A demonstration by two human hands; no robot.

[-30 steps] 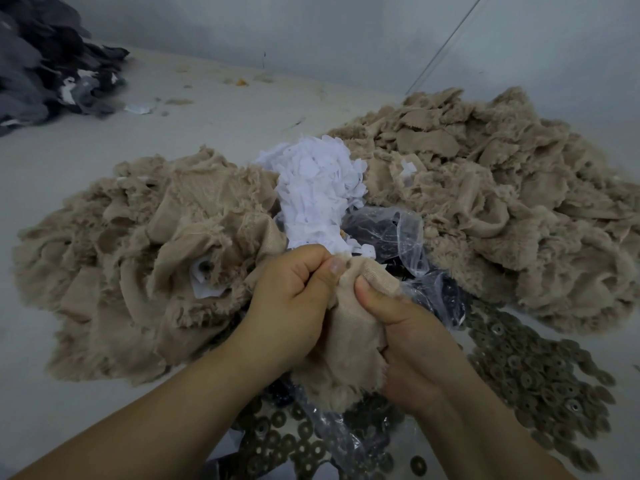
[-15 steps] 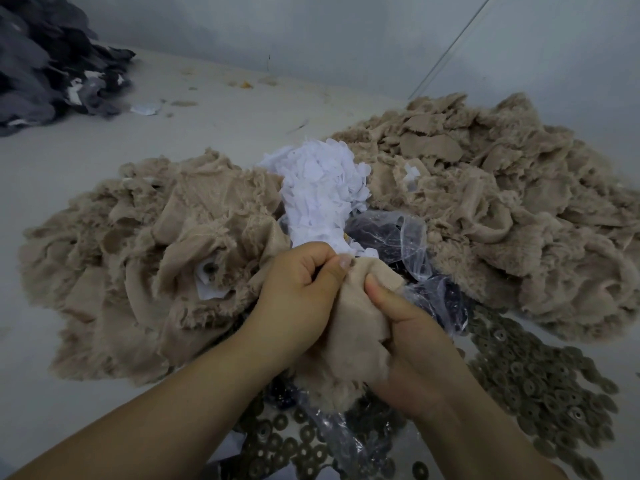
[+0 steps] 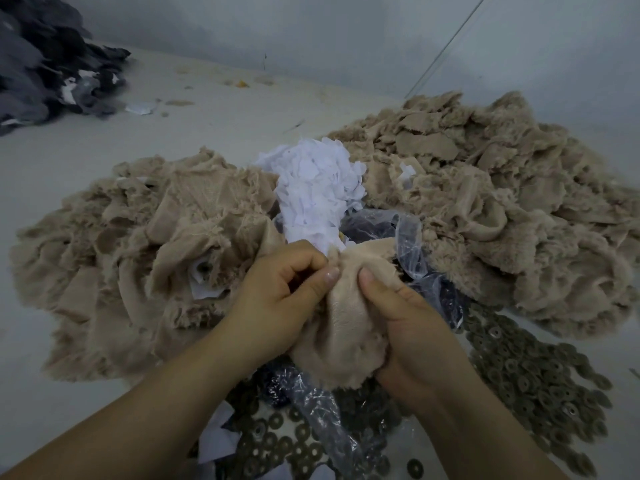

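Left hand (image 3: pixel 280 299) and right hand (image 3: pixel 412 327) each pinch the beige fuzzy fabric piece (image 3: pixel 343 327), held between them above the counter (image 3: pixel 41 174); thumbs meet at its upper edge, long axis running toward the person.

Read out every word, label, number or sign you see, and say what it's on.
No text can be read anywhere. The beige fabric piece held by the left hand and right hand, the white scraps, the clear plastic bag and the round discs show no print.
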